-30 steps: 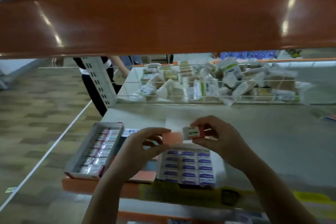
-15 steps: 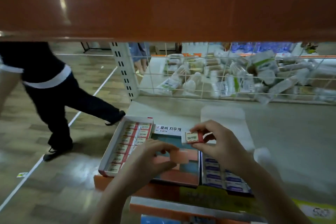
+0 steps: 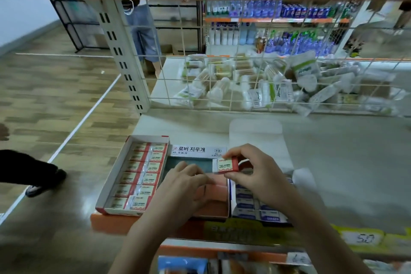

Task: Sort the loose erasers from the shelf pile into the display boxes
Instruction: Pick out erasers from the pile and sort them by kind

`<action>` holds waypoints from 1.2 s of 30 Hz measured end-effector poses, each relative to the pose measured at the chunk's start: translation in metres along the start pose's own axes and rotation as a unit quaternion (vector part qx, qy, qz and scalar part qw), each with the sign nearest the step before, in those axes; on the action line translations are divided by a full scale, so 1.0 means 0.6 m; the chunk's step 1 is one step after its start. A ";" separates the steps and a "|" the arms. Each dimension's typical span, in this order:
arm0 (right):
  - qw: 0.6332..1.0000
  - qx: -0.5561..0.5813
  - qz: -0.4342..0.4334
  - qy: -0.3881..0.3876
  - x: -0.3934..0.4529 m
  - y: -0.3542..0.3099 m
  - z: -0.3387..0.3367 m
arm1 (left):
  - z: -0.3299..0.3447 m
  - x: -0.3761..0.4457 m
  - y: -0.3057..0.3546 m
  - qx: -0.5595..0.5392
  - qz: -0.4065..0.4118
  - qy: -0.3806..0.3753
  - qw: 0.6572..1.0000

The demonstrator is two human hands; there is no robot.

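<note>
My right hand [image 3: 255, 173] pinches a small rectangular eraser in a cream and red paper sleeve marked 2B [image 3: 227, 164], thumb below and fingertips above, holding it just over the middle open cardboard display box with the teal floor [image 3: 189, 162]. My left hand [image 3: 184, 187] is down inside that same box, fingers curled onto a plain salmon-pink block eraser [image 3: 219, 184] lying there; whether it grips or only presses it I cannot tell. The 2B eraser belongs, I judge, with its like in the left white cardboard tray with red corners [image 3: 115, 176], which already holds two neat columns of the same sleeved erasers and sits just beside my left wrist. To do this well I should carry it across my left hand, turn it so the label reads like its neighbours, and slide it flat into a gap rather than drop it. On my right, touching the middle box, sits a box of blue-and-white sleeved erasers [image 3: 255, 207]
</note>
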State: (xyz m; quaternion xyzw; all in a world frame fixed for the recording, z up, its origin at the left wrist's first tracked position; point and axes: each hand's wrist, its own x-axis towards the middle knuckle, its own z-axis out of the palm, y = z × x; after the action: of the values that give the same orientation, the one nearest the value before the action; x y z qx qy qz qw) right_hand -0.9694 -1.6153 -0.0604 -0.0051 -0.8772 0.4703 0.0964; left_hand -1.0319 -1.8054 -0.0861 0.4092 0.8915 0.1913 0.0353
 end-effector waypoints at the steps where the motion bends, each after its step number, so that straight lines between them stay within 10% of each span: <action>1: 1.000 -0.001 0.001 -0.001 0.000 0.000 0.000 | 0.001 -0.001 0.002 0.005 -0.001 0.002 1.000; 36: 0.939 -0.185 -0.115 -0.266 0.114 -0.142 0.249 | -0.110 -0.193 -0.112 0.070 -0.156 0.138 0.976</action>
State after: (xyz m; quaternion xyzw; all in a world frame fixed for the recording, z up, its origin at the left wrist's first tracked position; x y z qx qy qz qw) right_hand -1.0558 -1.7793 -0.0595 0.2036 -0.9368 0.2700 -0.0892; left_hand -1.0178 -1.9521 -0.0607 0.2366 0.9517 0.1748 -0.0874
